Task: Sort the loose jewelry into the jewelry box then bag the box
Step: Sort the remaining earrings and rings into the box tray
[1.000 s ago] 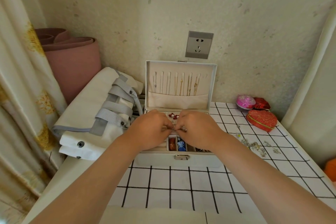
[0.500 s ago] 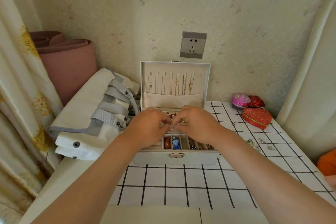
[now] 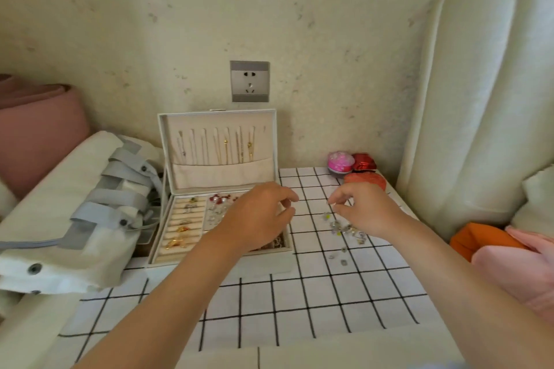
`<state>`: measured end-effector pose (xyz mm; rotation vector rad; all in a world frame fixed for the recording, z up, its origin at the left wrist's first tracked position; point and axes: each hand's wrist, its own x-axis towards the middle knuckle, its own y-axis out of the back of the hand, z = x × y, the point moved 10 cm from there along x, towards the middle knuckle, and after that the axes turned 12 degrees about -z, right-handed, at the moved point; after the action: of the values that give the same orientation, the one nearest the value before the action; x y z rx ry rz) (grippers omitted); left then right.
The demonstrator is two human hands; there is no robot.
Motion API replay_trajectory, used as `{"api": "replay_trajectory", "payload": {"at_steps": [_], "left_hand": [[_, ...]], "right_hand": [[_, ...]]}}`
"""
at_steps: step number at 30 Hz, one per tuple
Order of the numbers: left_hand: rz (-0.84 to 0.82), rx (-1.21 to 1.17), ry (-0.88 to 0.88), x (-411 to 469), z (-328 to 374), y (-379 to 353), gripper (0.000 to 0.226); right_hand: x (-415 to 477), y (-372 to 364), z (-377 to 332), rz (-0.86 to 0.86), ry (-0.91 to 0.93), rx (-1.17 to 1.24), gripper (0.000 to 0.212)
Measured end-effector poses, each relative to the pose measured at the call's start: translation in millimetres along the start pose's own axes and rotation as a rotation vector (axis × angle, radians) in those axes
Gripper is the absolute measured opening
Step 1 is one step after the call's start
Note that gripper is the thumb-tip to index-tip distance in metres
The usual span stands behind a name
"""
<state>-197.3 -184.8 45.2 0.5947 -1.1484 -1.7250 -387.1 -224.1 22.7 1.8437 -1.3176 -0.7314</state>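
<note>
Hands apart, the left hand (image 3: pixel 257 216) hovers loosely curled and empty over the right edge of the open jewelry box (image 3: pixel 180 260), while the right hand (image 3: pixel 365 207) draws its fingertips together above the loose jewelry (image 3: pixel 344 228) just right of the box, holding a piece or not I cannot tell, and a weak pinch could scatter the tiny pieces.

The left hand (image 3: pixel 257 216) hides right compartments of the jewelry box (image 3: pixel 221 175); loose jewelry (image 3: pixel 344 228) blurs, perhaps earrings.

I see the jewelry box (image 3: pixel 223 172) open on the surface (image 3: pixel 299 293), backed against the wall (image 3: pixel 299 39). The bag (image 3: pixel 75 204) lies left of it, loose jewelry (image 3: pixel 344 228) lies right, and small cases (image 3: pixel 340 162) sit behind that.
</note>
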Motion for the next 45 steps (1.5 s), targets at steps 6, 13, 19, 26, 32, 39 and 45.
{"api": "replay_trajectory", "payload": {"at_steps": [6, 13, 19, 26, 32, 39, 45], "left_hand": [[-0.187, 0.145, 0.021, 61, 31, -56, 0.031], [-0.391, 0.300, 0.114, 94, 23, -100, 0.053], [-0.393, 0.311, 0.130, 99, 18, -108, 0.033], [-0.381, 0.208, 0.156, 94, 14, -102, 0.020], [-0.400, 0.218, 0.208, 95, 13, -103, 0.011], [-0.408, 0.229, 0.242, 92, 13, -101, 0.018], [-0.243, -0.104, 0.256, 92, 13, -70, 0.016]], "right_hand": [[-6, -7, 31, -0.100, -0.033, -0.030, 0.012], [-1, -19, 34, -0.162, 0.028, -0.131, 0.015], [3, -33, 29, -0.224, 0.077, -0.245, 0.018], [6, -31, 34, -0.250, -0.002, -0.260, 0.012], [12, -37, 30, -0.260, 0.014, -0.303, 0.008], [13, -15, 42, -0.120, -0.060, 0.173, 0.015], [5, -7, 45, -0.093, -0.115, 0.714, 0.014]]}}
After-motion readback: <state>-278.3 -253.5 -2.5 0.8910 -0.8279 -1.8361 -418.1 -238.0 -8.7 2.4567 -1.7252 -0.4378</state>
